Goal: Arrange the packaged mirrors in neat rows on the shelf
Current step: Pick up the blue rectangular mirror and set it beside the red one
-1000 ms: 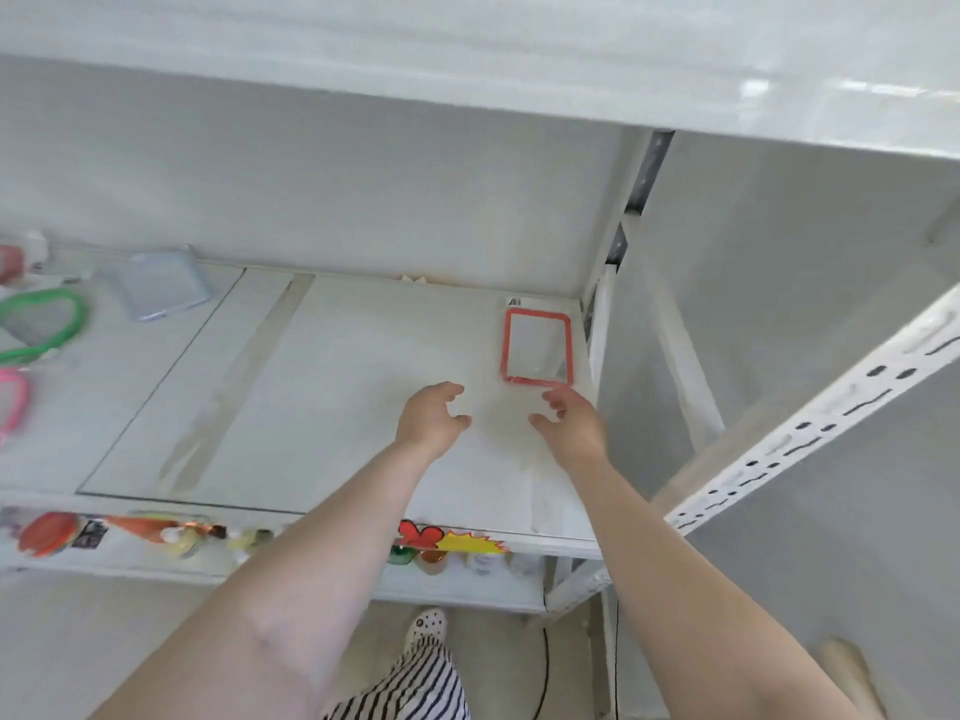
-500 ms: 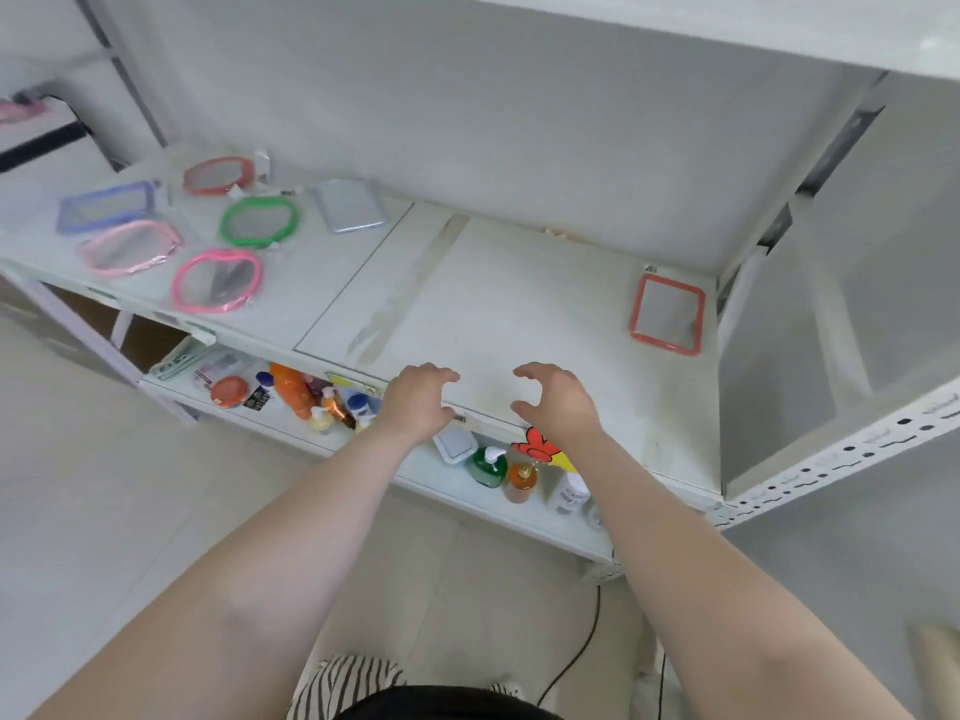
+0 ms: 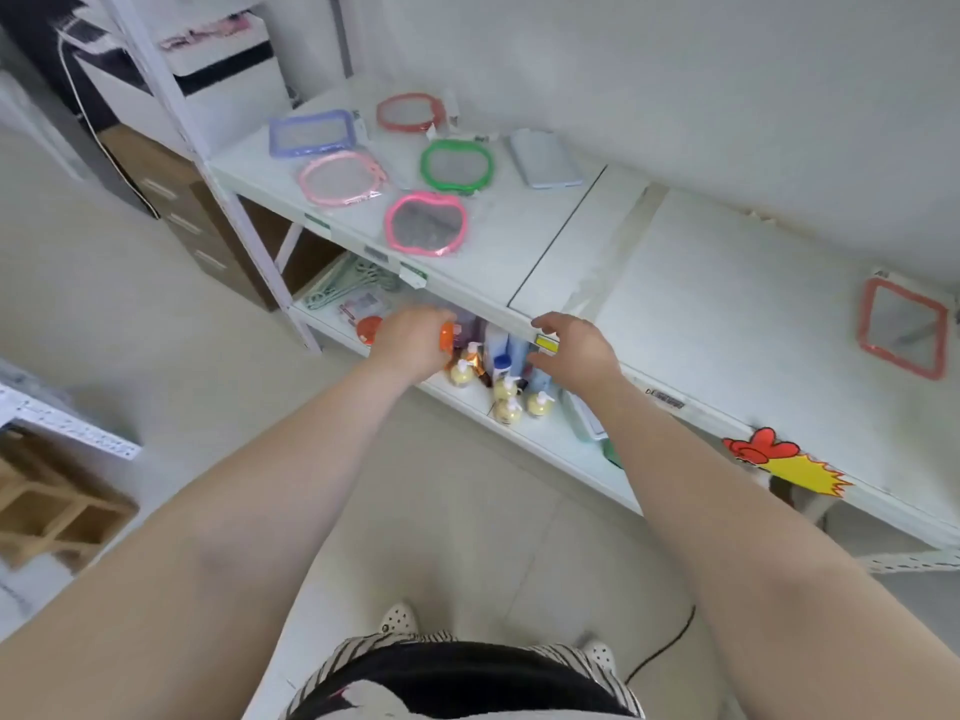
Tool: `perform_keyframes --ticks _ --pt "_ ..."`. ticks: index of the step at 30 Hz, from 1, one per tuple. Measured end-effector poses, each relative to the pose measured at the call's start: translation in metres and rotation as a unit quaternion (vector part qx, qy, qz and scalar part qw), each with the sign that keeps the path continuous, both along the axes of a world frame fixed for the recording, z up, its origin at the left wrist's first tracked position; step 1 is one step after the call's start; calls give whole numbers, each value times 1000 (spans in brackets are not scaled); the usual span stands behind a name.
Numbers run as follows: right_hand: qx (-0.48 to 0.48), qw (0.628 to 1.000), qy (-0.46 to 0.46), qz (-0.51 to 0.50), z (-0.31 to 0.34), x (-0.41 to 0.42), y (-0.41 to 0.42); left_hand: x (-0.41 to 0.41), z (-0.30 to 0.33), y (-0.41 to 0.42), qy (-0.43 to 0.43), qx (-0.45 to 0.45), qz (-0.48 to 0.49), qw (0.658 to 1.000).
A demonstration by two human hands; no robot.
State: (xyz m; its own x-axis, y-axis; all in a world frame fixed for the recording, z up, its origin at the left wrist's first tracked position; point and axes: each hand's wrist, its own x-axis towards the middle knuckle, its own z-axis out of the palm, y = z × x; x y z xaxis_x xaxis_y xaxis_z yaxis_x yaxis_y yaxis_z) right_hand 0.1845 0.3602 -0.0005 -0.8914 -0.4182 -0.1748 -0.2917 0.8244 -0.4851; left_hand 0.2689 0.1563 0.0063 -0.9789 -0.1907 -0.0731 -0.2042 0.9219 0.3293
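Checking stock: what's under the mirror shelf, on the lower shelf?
Pump bottles, an orange item and pale hangers show on the lower shelf. Farther back, the mirror shelf covers everything.

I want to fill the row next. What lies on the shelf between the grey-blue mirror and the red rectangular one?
Nothing: in the head view the shelf is bare between the grey-blue mirror and the red rectangular mirror, apart from a board seam.

**Pale room, white shelving**

A plain white wall [image 3: 727, 85] backs the white metal shelving [image 3: 675, 262]. The floor [image 3: 130, 330] is light tile. A brown drawer cabinet [image 3: 182, 210] stands left; a wooden crate [image 3: 47, 517] sits lower left.
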Motion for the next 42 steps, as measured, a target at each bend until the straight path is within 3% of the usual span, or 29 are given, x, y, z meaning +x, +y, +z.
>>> perform_keyframes --ticks 10,28,33,42 --pt "43 998 26 44 9 -16 -117 -12 1 -120 2 5 41 999" --pt "24 986 55 155 9 -166 -324 -137 4 -297 -11 -23 122 992" --pt "22 990 56 130 2 -190 -370 -172 -4 -351 -7 -33 81 996" --pt "44 998 34 -12 -6 -207 -472 -224 -6 -489 -25 -23 -10 999"
